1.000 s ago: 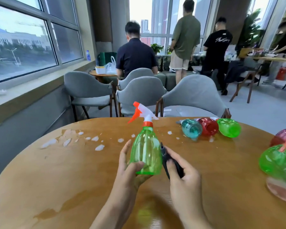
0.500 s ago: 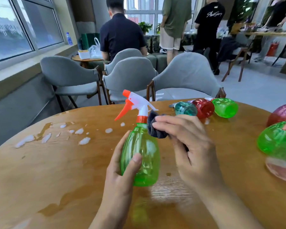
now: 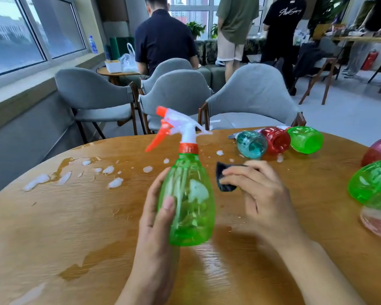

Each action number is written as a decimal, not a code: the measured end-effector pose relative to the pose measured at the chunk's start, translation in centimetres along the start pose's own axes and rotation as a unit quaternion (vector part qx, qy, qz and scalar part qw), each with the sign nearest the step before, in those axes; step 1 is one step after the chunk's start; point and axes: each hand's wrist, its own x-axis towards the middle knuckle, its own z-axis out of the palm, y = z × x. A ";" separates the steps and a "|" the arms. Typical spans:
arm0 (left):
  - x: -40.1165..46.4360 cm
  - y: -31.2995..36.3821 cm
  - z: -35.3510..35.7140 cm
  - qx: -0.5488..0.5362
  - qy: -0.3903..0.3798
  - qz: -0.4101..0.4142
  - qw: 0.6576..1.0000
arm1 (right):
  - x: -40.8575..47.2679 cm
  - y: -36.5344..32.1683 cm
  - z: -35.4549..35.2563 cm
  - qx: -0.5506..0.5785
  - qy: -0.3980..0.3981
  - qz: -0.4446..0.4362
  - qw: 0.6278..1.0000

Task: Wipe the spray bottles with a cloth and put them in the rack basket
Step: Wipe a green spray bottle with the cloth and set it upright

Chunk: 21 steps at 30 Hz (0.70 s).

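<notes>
A green spray bottle (image 3: 190, 201) with a white and orange trigger head stands upright on the round wooden table (image 3: 79, 227). My left hand (image 3: 157, 219) grips its body from the left, thumb across the front. My right hand (image 3: 260, 194) pinches a small dark cloth (image 3: 223, 179) just right of the bottle, apart from it. Three bottles lie on their sides at the table's far edge: teal (image 3: 251, 144), red (image 3: 275, 139), green (image 3: 306, 139). No rack basket is in view.
More bottles crowd the right edge: a green one (image 3: 371, 181), a red one (image 3: 378, 150) and a pinkish one (image 3: 378, 221). White foam blobs (image 3: 114, 182) and wet patches spread over the table's left. Grey chairs (image 3: 253, 95) stand behind; people stand further back.
My right hand with the cloth came up from the bottle's lower side to its neck, then drew away to the right and down. My left hand keeps its hold on the bottle.
</notes>
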 end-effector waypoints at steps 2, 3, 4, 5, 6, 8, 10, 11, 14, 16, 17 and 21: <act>0.3 0.5 -0.3 -0.020 -0.002 0.001 1.000 | -0.5 0.6 -0.1 0.014 -0.012 0.068 0.998; 0.3 0.5 -0.3 -0.021 -0.006 -0.009 1.000 | -0.4 0.3 -0.1 0.043 0.011 0.101 0.994; 0.3 0.2 -0.4 -0.020 -0.008 -0.021 1.000 | -0.1 -0.2 -0.2 0.104 0.040 0.141 0.984; 0.2 -0.1 -0.5 -0.019 -0.012 -0.032 0.999 | 0.4 -1.0 -0.5 0.199 0.067 0.187 0.960; 0.1 -0.4 -0.5 -0.021 -0.019 -0.041 0.999 | 1.0 -1.9 -0.8 0.309 0.084 0.226 0.920; 0.1 -0.9 -0.3 -0.028 -0.029 -0.051 0.998 | 1.9 -3.4 -1.1 0.471 0.096 0.260 0.838; 0.0 -1.4 0.2 -0.028 -0.033 -0.053 0.998 | 2.2 -4.1 -1.0 0.525 0.094 0.265 0.803; 0.0 -1.6 0.3 -0.019 -0.035 -0.052 0.998 | 2.3 -4.3 -0.9 0.541 0.091 0.261 0.794; 0.2 -2.1 0.5 0.020 -0.039 -0.049 0.998 | 2.2 -4.3 -0.2 0.548 0.049 0.245 0.798; 0.4 -2.2 0.3 0.044 -0.045 -0.037 0.997 | 1.9 -4.3 0.0 0.526 0.015 0.237 0.817; 0.5 -2.3 0.2 0.051 -0.043 -0.028 0.997 | 1.7 -4.3 0.1 0.513 0.001 0.232 0.826; 0.5 -2.4 0.0 0.076 -0.022 0.001 0.997 | 1.2 -4.7 0.2 0.469 -0.038 0.195 0.860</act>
